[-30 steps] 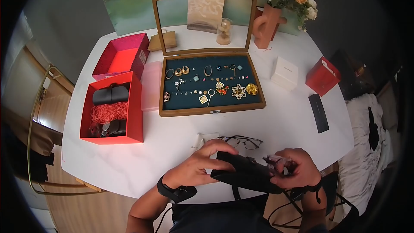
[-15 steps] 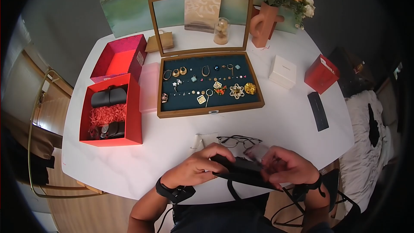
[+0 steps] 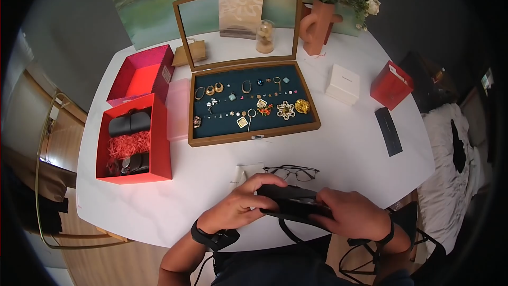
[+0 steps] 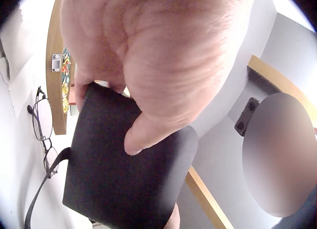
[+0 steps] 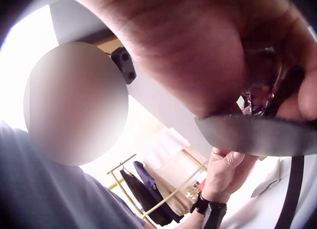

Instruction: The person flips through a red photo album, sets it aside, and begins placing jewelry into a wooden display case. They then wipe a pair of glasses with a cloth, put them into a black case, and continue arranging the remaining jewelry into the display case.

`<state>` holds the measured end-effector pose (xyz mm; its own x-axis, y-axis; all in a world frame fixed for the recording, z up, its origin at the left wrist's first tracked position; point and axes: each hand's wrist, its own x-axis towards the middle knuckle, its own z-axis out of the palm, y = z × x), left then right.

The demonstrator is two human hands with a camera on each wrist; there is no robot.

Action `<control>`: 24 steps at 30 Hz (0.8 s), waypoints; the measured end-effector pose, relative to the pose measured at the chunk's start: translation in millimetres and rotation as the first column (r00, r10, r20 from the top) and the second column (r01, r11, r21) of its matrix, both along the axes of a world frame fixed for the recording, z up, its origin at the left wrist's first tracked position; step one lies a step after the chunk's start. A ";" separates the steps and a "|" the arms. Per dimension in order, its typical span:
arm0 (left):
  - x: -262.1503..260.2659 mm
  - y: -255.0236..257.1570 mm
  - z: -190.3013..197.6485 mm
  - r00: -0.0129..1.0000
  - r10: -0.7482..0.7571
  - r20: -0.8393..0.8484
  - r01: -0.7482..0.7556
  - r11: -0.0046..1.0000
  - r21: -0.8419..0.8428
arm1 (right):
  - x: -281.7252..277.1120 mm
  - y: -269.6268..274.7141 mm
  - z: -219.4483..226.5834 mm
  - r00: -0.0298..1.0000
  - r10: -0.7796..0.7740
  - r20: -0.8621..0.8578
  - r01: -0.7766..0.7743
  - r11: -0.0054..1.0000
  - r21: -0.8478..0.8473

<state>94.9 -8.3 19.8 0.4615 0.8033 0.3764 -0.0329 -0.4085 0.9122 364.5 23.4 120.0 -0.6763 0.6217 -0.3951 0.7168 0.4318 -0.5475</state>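
Note:
My left hand (image 3: pixel 241 205) grips one end of a black glasses case (image 4: pixel 111 159), its thumb lying across the outer face. The case's mouth gapes upward, and a thin black strap (image 3: pixel 290 234) hangs below it. At the other end my right hand (image 3: pixel 357 216) reaches to the mouth, fingers partly inside. Between its thumb and fingers shows a clear, shiny thing (image 5: pixel 260 96), mostly hidden by the hand and case. Just beyond the case, thin-framed eyeglasses (image 3: pixel 299 172) lie on the table beside a whitish cloth (image 3: pixel 247 171).
An open wooden display box (image 3: pixel 203 139) of jewellery stands mid-table, lid raised. At left are a red box (image 3: pixel 161 159) with dark cases and shredded paper, and a pink box (image 3: pixel 164 82). A white box (image 3: pixel 343 83), red bag (image 3: pixel 391 85) and black slim box (image 3: pixel 388 132) stand right.
My right hand has brought the clear thing from above the case down into its mouth, where most of it is now hidden. The left hand keeps its grip on the case.

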 end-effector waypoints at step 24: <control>4.5 -0.4 -8.7 0.969 -0.110 0.220 0.117 0.993 -0.020 | 13.5 27.3 -32.2 0.990 -0.005 -0.141 -0.019 0.985 -0.169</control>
